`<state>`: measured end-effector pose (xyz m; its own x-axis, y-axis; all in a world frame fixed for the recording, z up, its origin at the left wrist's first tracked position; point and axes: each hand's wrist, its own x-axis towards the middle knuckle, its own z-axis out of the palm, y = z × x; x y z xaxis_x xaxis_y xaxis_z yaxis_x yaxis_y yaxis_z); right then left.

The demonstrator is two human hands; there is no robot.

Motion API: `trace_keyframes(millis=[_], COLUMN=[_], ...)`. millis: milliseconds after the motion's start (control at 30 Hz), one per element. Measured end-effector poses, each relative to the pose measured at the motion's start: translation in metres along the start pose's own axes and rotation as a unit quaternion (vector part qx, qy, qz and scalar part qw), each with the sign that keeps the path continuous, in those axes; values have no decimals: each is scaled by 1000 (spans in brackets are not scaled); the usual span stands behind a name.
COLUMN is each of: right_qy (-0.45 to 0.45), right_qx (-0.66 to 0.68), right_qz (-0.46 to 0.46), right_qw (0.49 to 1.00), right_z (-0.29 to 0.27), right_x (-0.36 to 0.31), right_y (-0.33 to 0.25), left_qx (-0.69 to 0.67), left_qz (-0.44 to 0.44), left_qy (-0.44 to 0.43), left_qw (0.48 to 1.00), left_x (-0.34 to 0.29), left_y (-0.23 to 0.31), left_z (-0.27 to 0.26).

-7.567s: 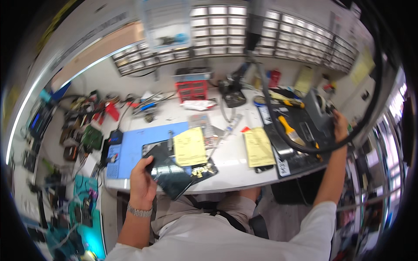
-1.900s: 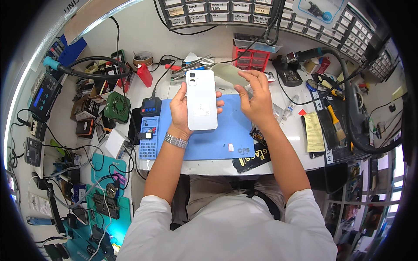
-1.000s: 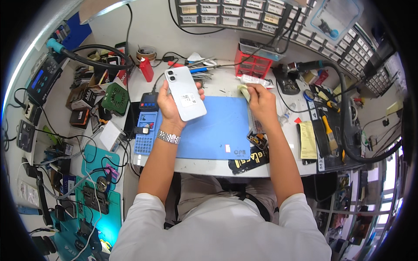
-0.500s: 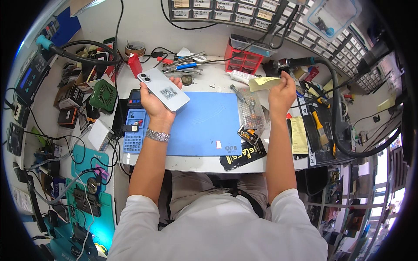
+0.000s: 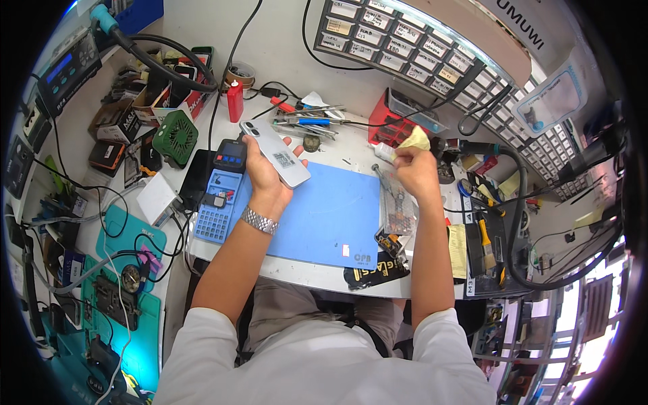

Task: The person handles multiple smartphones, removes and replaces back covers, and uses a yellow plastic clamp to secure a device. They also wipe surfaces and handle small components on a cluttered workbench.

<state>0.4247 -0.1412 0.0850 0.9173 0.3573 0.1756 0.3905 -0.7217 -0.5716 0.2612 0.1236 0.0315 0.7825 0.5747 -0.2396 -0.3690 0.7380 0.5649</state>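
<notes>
My left hand (image 5: 264,174) is closed around a white smartphone (image 5: 275,154), held tilted with its back, camera lenses and a printed label facing up. It is raised over the upper left part of a blue work mat (image 5: 324,216). My right hand (image 5: 418,174) pinches a yellow slip of paper (image 5: 414,140) above the right side of the bench, near a red drawer box (image 5: 390,116). Below that forearm lies a clear plastic case of small parts (image 5: 398,210), partly covered by the arm.
Tweezers and screwdrivers (image 5: 314,121) lie behind the mat, beside a red bottle (image 5: 235,101). A green fan (image 5: 175,138) and a blue parts tray (image 5: 214,216) stand left. A black packet (image 5: 376,275) sits at the front edge. Brushes (image 5: 484,236) and a thick black hose (image 5: 518,196) are right.
The view has turned and shifted. My right hand has drawn the yellow paper inward, and the paper now looks more crumpled or folded. My left hand keeps hold of the smartphone.
</notes>
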Motion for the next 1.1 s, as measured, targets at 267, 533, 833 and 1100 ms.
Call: trace_keyframes(millis=[267, 533, 833, 1100], right_qy=[20, 93, -54, 10], right_qx=[85, 14, -137, -222], right_qz=[30, -273, -207, -295], right_qw=[996, 957, 967, 929], right_z=[20, 80, 128, 123], right_x=[-1, 56, 112, 98], right_y=[-4, -65, -84, -78], left_qx=[-22, -69, -132, -81], left_qz=[-1, -20, -21, -32], left_qy=[4, -20, -132, -72], left_qw=[1000, 997, 982, 994], left_x=[4, 7, -4, -9], left_y=[-3, -7, 5, 12], left_z=[-4, -3, 5, 13])
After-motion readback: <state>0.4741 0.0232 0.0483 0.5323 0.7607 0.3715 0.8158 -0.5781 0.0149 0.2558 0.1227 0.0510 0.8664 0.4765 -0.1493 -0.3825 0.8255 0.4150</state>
